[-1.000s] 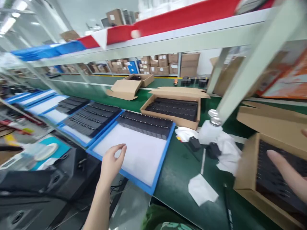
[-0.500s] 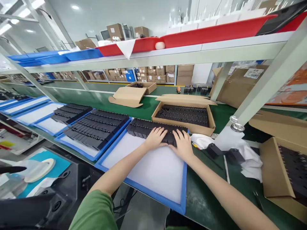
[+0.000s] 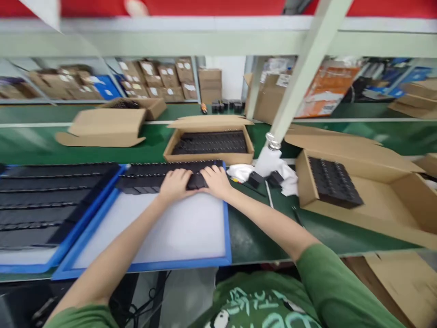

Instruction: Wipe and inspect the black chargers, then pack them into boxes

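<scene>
Rows of black blocks (image 3: 143, 177) with small shiny metal tips lie along the far side of a blue-rimmed white tray (image 3: 180, 264). My left hand (image 3: 175, 186) rests over the front row near its middle, fingers on top and thumb low against the front faces. Close beside it, my right hand (image 3: 215, 182) grips the right end of the same row, its thumb pointing toward the left one. A few block faces show between the hands; those beneath my fingers are hidden. The near part of the tray is bare white.
On the left lies another tray (image 3: 56, 265) with several block rows. Behind stands an open carton (image 3: 208, 158) of black blocks. To the right are white cloths (image 3: 289, 177), a white pen-like stick (image 3: 269, 195), tweezers (image 3: 297, 216) and a partly filled carton (image 3: 378, 221). A slanted post (image 3: 303, 73) supports the shelf.
The view has swung right and downward, bringing the right-hand carton and the green shirt into fuller view. Both hands stay on the block row, still close together.
</scene>
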A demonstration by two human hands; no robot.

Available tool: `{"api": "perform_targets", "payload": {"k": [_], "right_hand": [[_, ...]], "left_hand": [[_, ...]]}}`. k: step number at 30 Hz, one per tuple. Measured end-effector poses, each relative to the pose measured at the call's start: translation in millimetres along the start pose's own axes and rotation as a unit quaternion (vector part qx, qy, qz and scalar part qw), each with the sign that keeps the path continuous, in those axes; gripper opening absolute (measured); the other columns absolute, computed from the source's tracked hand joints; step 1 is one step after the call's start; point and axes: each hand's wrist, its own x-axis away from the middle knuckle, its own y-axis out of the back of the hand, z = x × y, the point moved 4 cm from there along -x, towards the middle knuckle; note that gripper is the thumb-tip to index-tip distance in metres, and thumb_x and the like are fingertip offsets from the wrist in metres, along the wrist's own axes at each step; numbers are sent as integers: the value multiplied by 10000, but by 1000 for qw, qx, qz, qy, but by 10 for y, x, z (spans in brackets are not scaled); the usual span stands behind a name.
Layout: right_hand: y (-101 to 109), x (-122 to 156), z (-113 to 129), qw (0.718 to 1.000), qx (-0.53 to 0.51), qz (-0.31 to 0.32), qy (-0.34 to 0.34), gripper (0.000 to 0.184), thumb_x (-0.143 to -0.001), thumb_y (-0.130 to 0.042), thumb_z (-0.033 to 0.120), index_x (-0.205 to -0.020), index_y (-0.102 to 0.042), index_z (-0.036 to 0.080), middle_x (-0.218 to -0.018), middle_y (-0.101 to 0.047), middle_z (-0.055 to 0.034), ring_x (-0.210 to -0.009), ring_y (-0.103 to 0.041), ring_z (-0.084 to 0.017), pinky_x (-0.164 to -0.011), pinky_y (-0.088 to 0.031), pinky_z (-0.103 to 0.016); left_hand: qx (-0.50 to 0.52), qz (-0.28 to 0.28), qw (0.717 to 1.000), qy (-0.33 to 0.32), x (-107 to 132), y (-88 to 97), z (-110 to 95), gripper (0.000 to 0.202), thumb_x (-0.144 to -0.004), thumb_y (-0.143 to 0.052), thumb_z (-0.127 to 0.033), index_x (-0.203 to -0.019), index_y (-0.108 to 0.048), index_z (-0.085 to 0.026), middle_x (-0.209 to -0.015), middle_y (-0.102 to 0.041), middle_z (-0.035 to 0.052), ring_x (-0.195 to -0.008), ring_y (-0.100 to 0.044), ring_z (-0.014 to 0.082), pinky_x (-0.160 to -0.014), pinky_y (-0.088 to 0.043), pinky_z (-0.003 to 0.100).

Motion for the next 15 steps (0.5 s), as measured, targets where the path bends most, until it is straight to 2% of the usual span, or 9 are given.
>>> {"api": "perform_targets", "payload": {"k": [4,6,9,12,15], "right_hand": [[-10,24,-23,1000,-23,16,4,451,-931,-591,475,-1264,-548,173,-1297,-548,-101,-1162,-551,-255,-970,-483,-477],[13,86,13,999,-37,8,10,444,-934,-593,459,-1271,-546,174,-1306,-546,-102,-1164,-552,-255,-974,-483,-482],[101,161,79,998,-60,-10,27,411,-938,-602,421,-1260,-557,170,-1289,-561,-98,-1160,-561,-252,-978,-486,-486],[316,175,92,994,-94,-25,41,382,-934,-612,399,-1236,-572,167,-1279,-567,-94,-1154,-563,-247,-978,-484,-481],[697,299,11,988,-144,-38,35,415,-904,-651,420,-1222,-565,168,-1293,-562,-94,-1169,-535,-261,-980,-454,-474]], "left_hand": [[30,23,999,-7,-16,-61,44,784,-788,-604,-675,-1323,-486,-114,-1264,-577,192,-1176,-541,354,-985,-420,518],[24,32,999,-9,-6,-25,22,774,-791,-606,-669,-1331,-477,-128,-1272,-575,178,-1169,-548,335,-976,-429,499],[-4,32,999,-4,0,65,-32,649,-853,-579,-630,-1292,-510,-157,-1224,-589,129,-1125,-572,278,-951,-461,479],[-29,29,999,-1,-16,134,-76,521,-904,-567,-561,-1240,-549,-162,-1180,-603,103,-1075,-594,245,-909,-501,453],[-40,34,999,5,-26,155,-92,453,-917,-578,-521,-1185,-577,-156,-1128,-621,89,-997,-617,217,-856,-527,418]]}}
